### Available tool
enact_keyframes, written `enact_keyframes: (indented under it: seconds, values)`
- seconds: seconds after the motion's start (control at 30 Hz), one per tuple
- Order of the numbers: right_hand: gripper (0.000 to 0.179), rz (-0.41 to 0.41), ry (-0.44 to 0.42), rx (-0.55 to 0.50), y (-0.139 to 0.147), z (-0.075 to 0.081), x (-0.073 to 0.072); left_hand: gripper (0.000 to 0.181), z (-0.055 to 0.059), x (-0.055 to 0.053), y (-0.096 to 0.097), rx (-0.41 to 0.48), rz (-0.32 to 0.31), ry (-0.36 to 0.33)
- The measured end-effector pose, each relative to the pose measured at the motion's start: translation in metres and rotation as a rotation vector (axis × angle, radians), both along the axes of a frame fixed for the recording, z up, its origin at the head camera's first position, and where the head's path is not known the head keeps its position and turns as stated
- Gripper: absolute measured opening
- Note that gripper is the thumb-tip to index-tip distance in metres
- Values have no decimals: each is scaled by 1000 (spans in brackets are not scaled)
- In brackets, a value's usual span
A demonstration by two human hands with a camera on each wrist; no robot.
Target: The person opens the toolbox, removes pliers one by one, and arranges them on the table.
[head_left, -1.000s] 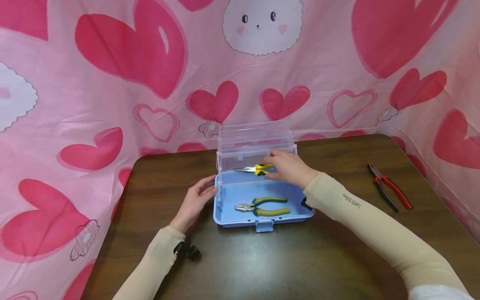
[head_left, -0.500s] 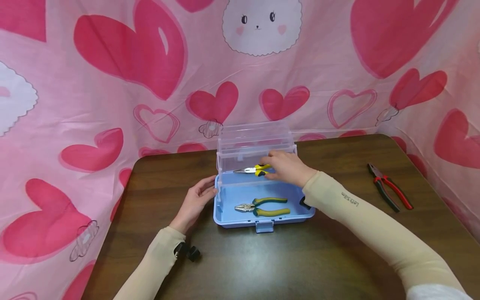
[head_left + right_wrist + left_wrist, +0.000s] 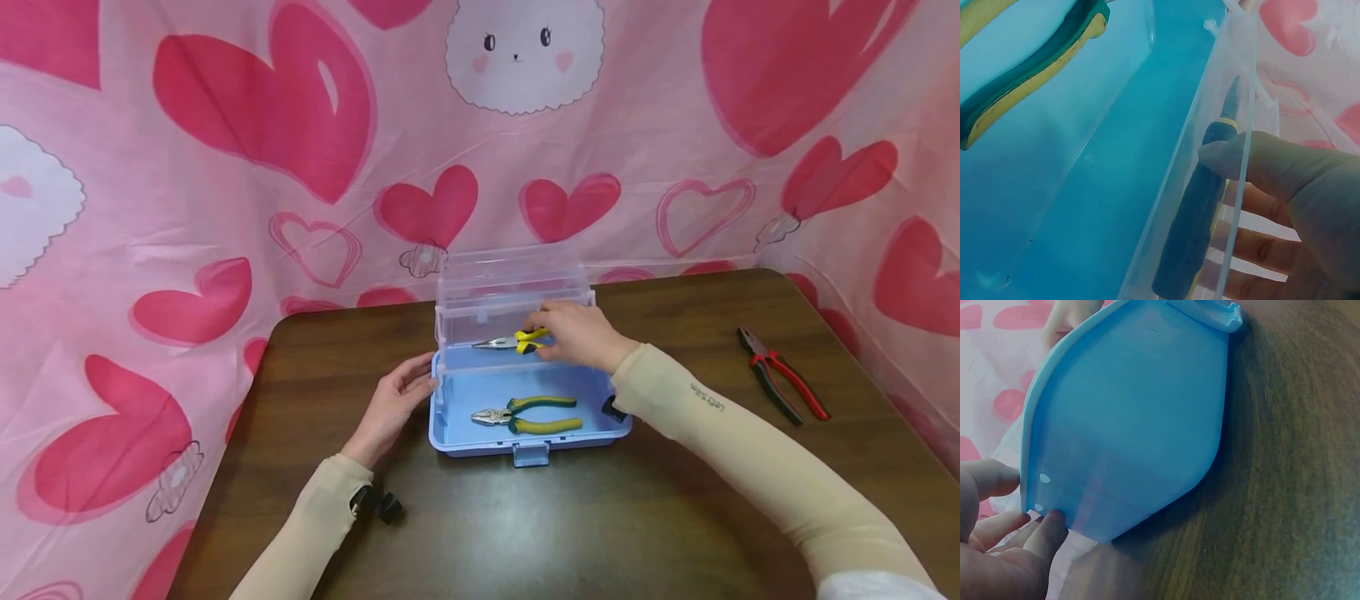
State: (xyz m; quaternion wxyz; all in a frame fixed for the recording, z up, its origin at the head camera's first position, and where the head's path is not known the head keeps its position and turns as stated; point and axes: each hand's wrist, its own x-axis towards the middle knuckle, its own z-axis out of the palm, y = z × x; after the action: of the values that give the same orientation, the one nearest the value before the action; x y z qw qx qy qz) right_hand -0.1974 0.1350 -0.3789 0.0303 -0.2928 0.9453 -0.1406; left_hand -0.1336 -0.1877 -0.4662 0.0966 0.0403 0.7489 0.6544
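My right hand (image 3: 581, 333) holds a pair of needle-nose pliers (image 3: 497, 342) by the yellow and black handles. They lie low in a clear plastic tray (image 3: 1241, 187) at the back of the light blue toolbox (image 3: 525, 379), jaws pointing left. In the right wrist view the thumb presses one handle behind the tray's clear wall, fingers on the far side. My left hand (image 3: 393, 400) touches the toolbox's left end, fingertips (image 3: 1054, 522) at the rim and outer wall near the back corner. Combination pliers (image 3: 546, 427) with green and yellow handles lie inside the toolbox.
The toolbox's transparent lid (image 3: 513, 267) stands raised at the back, and its latch (image 3: 530, 455) hangs at the front. Red and black pliers (image 3: 780, 375) lie on the brown table (image 3: 480, 533) to the right. A pink heart-patterned cloth (image 3: 420, 100) hangs behind.
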Motion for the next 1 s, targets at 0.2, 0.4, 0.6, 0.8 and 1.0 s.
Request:
enact_keyframes:
  seconds: [0.2, 0.4, 0.6, 0.8, 1.0]
  values:
    - [46, 3, -13, -26, 4, 1, 0, 58, -1, 0, 1, 6, -6, 6]
    - [49, -3, -2, -58, 8, 5, 3, 57, 1, -2, 1, 12, -7, 7]
    - [50, -40, 22, -66, 17, 13, 10, 56, 2, -3, 0, 8, -13, 8]
    - [53, -51, 34, -88, 30, 19, 20, 55, 1, -2, 0, 13, -14, 1]
    - [54, -78, 96, -93, 45, 22, 32, 55, 1, -2, -2, 7, -17, 1]
